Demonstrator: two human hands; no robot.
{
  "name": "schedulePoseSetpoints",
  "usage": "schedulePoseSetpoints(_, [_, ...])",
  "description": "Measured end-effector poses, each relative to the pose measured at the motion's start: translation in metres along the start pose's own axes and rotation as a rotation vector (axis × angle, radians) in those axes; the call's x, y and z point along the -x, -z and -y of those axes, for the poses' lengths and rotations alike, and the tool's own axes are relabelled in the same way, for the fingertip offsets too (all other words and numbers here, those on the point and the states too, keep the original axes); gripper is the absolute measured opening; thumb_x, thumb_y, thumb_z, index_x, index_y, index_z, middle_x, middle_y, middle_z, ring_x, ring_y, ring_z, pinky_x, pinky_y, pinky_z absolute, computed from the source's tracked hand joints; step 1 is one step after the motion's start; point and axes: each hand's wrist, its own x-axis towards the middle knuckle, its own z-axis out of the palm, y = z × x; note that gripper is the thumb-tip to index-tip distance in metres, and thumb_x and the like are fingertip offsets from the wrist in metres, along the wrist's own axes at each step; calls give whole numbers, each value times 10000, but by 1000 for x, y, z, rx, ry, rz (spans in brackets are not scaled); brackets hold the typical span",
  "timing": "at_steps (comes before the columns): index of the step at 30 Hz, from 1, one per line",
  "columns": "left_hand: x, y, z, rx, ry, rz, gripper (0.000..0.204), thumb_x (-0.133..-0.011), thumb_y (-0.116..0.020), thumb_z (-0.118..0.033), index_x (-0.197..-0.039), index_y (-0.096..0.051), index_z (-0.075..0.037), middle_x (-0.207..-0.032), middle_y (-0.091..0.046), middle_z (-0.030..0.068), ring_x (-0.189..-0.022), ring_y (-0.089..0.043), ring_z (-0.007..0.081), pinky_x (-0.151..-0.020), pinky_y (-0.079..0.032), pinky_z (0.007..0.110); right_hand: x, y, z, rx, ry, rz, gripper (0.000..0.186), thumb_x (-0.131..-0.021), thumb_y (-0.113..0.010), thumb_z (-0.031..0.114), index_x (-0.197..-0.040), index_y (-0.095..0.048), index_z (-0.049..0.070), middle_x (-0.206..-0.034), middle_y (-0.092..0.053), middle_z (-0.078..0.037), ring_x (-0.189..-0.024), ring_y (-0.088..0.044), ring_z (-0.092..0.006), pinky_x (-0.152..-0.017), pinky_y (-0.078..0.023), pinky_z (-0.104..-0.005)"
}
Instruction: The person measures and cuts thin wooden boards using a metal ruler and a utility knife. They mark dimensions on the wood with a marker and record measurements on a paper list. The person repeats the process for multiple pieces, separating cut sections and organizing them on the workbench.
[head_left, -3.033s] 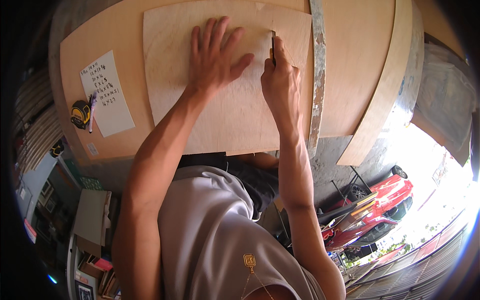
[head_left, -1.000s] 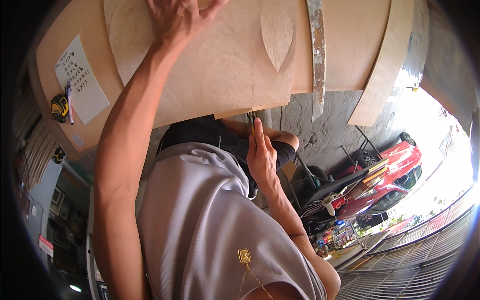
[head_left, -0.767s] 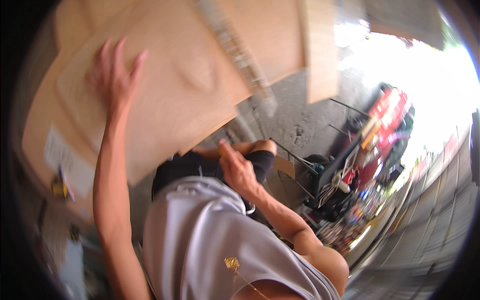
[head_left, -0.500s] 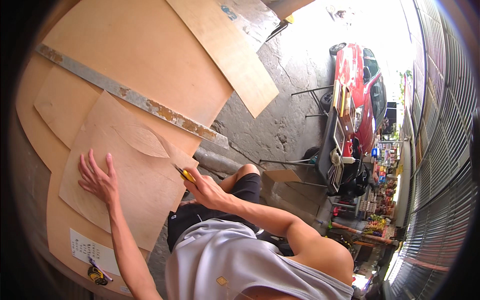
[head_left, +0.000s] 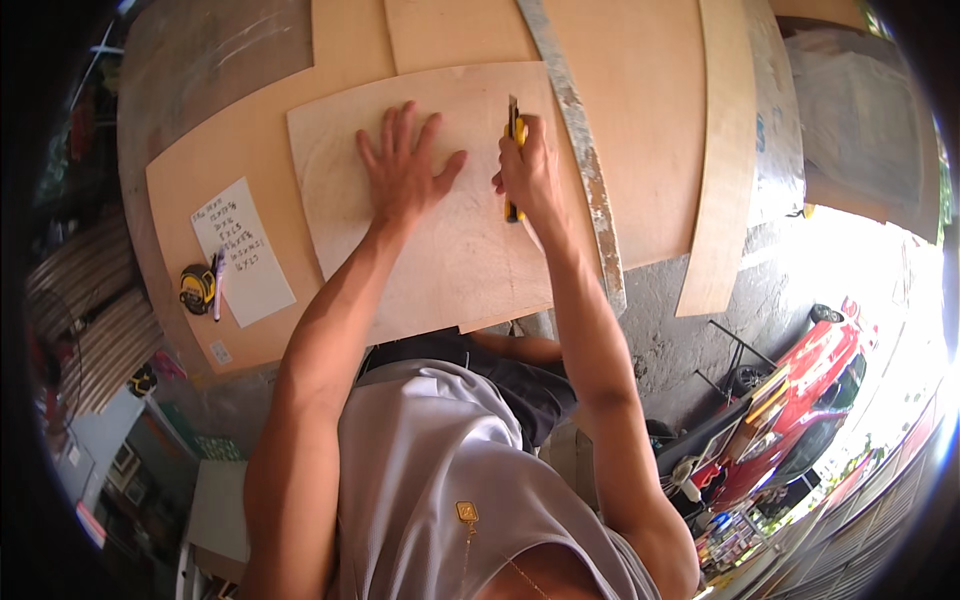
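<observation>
The right hand (head_left: 533, 175) moves from the board's near edge in the earlier frame to about two o'clock on it, bringing the knife (head_left: 515, 130) along. Its fingers curl closed around the yellow-and-black handle, blade toward twelve. The left hand (head_left: 400, 180) lies flat, fingers spread, gripping nothing, at about ten on the board (head_left: 465, 265), which sits at twelve from the body. A worn strip (head_left: 585, 145) runs at three from the right hand; paper (head_left: 250, 265), pen (head_left: 218, 285) and tape measure (head_left: 197, 288) lie at eight from the left.
</observation>
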Motion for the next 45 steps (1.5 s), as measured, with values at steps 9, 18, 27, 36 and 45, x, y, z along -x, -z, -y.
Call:
schedulePoseSetpoints(9, [3,0,-8,62,13,0,584,-848,-631,-556,-1307,-529,-210,-1446,-396,108,-1363,-346,323,-1033,-226,696,-77,-13,9,415,9,104,304,-965,-428,243,-1063,-460,-43,-817,-580,-346,-736,-589,-471,-658,-483,-517])
schedulePoseSetpoints(18, [3,-3,-6,97,20,-11,585,-846,-642,-546,-1311,-521,-213,-1455,-391,112,-1368,-342,334,-1035,-217,702,-83,-13,20,447,-61,198,351,-958,-399,232,-1146,-458,-58,-1007,-572,-437,-969,-586,-567,-842,-497,-564])
schedulePoseSetpoints(27, [3,-5,-6,95,25,-13,583,-837,-657,-536,-1302,-529,-209,-1446,-407,114,-1361,-356,333,-1034,-224,698,-84,-14,22,454,-78,213,384,-971,-366,256,-1163,-461,-62,-1069,-563,-433,-1016,-571,-567,-883,-482,-567])
schedulePoseSetpoints(36, [3,-3,-7,97,29,-41,577,-832,-662,-534,-1292,-544,-206,-1437,-423,111,-1346,-380,332,-1027,-238,692,-81,-14,32,499,-114,222,369,-970,-374,246,-1157,-454,-61,-1045,-583,-393,-842,-655,-472,-694,-548,-503])
schedulePoseSetpoints(45, [3,-7,-8,68,58,-52,580,-832,-651,-575,-1280,-573,-216,-1435,-426,97,-1342,-389,304,-1037,-240,686,-83,-9,56,511,-205,279,339,-941,-372,169,-1129,-440,-104,-769,-630,-281,-471,-642,-299,-437,-517,-405])
